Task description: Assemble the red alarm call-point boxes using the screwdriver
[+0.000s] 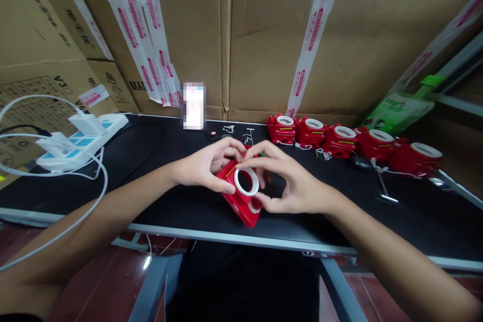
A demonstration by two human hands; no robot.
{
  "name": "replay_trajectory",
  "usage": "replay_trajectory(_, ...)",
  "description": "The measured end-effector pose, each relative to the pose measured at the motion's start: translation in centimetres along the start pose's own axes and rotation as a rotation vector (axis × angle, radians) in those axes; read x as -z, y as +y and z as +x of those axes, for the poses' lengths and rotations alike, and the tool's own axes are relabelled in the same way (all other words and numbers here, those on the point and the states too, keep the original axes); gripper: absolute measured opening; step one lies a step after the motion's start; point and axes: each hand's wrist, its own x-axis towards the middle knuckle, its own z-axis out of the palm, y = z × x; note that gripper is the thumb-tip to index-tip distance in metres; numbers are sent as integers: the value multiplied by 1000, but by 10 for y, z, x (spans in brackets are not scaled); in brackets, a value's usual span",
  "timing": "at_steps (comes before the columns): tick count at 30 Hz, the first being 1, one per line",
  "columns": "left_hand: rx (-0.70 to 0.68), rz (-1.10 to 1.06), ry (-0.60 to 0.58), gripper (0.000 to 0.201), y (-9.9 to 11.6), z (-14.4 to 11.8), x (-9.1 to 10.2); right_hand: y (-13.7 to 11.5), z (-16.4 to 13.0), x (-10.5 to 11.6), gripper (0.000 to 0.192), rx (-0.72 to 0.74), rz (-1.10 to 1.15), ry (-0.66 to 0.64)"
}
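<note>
A red box-shaped housing [241,209] is held tilted above the black tabletop, in front of my body. On its upper face is a white ring [256,183] around a dark round opening. My left hand [209,165] grips the housing from the left, thumb on the near face and fingers curled behind. From the other side, my right hand [296,181] pinches the white ring, with fingers over its top edge and the thumb at its lower right. A second round opening shows low on the housing's right side.
Several similar red housings [281,130] with white rings line the back right, white cords beside them. A T-shaped metal tool [385,191] lies near a black rounded object [361,162]. A green-and-white bag [403,109] stands behind. A power strip [81,142] with cables occupies the left.
</note>
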Motion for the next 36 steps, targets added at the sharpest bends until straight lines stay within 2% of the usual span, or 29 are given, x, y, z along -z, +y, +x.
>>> replay_trajectory(3, -143, 221, 240, 79, -4, 1, -6, 6, 0, 2, 50, -39, -140, 129)
replay_trajectory(5, -246, 397, 348, 82, -6, 0, -13, 9, 0, -2, 46, -79, -252, 226)
replay_trajectory(9, -364, 637, 416, 83, -9, -3, -21, 10, 2, -8, 46, -169, -300, 380)
replay_trajectory(12, -386, 674, 459, 82, -7, -4, -21, 9, 2, -9, 54, -189, -245, 389)
replay_trajectory(15, -390, 675, 469, 79, -6, -3, -20, 9, 3, -12, 58, -211, -238, 390)
replay_trajectory(23, -286, 590, 446, 80, 0, 0, -24, 8, 5, -17, 44, -259, -264, 411)
replay_trajectory(31, -225, 496, 413, 78, 2, -1, -20, 6, 4, -11, 34, -131, -425, 338)
replay_trajectory(36, -167, 385, 337, 82, 5, -2, -13, 8, 3, -3, 42, -46, -447, 251)
